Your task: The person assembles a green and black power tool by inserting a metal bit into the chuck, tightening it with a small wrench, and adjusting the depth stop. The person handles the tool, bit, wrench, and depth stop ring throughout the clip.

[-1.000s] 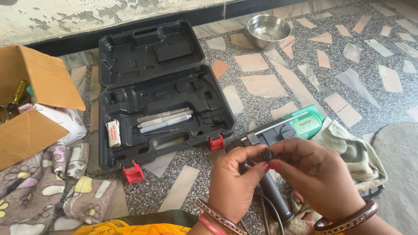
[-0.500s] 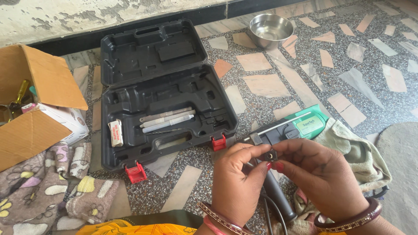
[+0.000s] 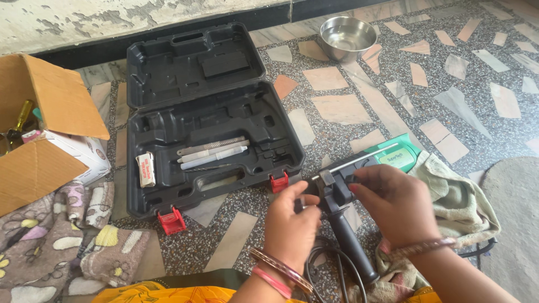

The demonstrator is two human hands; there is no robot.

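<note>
A green and black power drill (image 3: 387,157) lies on a pale cloth (image 3: 460,196) on the stone floor, its black side handle (image 3: 351,241) pointing toward me. My left hand (image 3: 295,221) grips the drill's front end by the chuck. My right hand (image 3: 396,205) rests on the drill body beside the handle collar, fingers curled over it. A thin metal depth rod (image 3: 359,159) runs along the top of the drill. The tip of the drill is hidden behind my left hand.
An open black tool case (image 3: 196,120) with red latches holds drill bits (image 3: 210,152) and a small white packet (image 3: 146,169). A steel bowl (image 3: 348,36) sits near the wall. An open cardboard box (image 3: 39,129) and a patterned cloth (image 3: 62,235) lie at left.
Both hands have shifted slightly up and apart on the drill; the left now wraps the front end while the right covers the body.
</note>
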